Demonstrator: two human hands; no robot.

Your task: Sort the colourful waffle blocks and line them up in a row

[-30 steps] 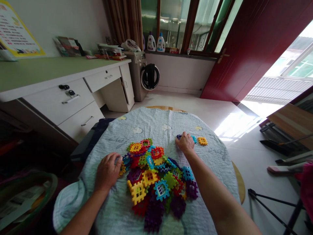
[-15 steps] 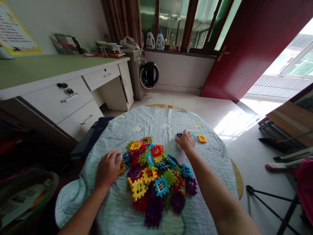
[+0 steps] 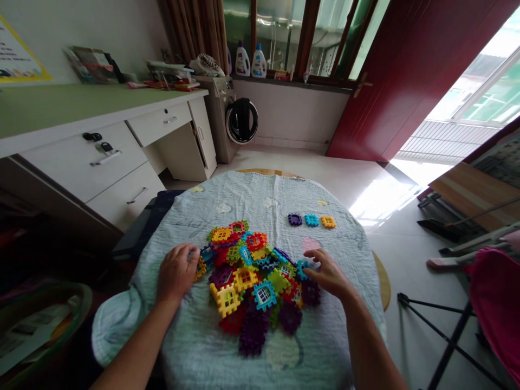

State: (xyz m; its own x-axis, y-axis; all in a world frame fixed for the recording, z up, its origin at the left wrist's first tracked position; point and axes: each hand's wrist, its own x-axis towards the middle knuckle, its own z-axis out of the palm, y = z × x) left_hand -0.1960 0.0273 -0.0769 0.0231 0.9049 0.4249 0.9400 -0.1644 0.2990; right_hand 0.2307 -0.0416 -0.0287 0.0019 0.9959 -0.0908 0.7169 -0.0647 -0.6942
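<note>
A pile of plastic building blocks, square window-shaped pieces with notched edges, lies on a pale cloth. Against the pile's left side rests my left hand (image 3: 177,271), its fingers loosely bent beside a yellow-orange block (image 3: 200,268); I see nothing held in it. My right hand (image 3: 328,273) is at the pile's right edge with thumb and fingers apart, reaching over a light blue block (image 3: 301,269). Farther back on the cloth, a purple block (image 3: 295,219), a blue block (image 3: 311,220) and a yellow block (image 3: 328,222) sit in a row, slightly apart.
The cloth (image 3: 244,195) covers a round table (image 3: 382,281). A desk with drawers (image 3: 114,157) stands at the left, and a washing machine (image 3: 221,119) with its door ajar is behind. At the right are a red door (image 3: 377,81) and a pink folding chair (image 3: 493,303).
My right hand has left the row at the back and come toward me to the pile's right edge, leaving the purple block lying in the row. My left hand has stayed beside the pile.
</note>
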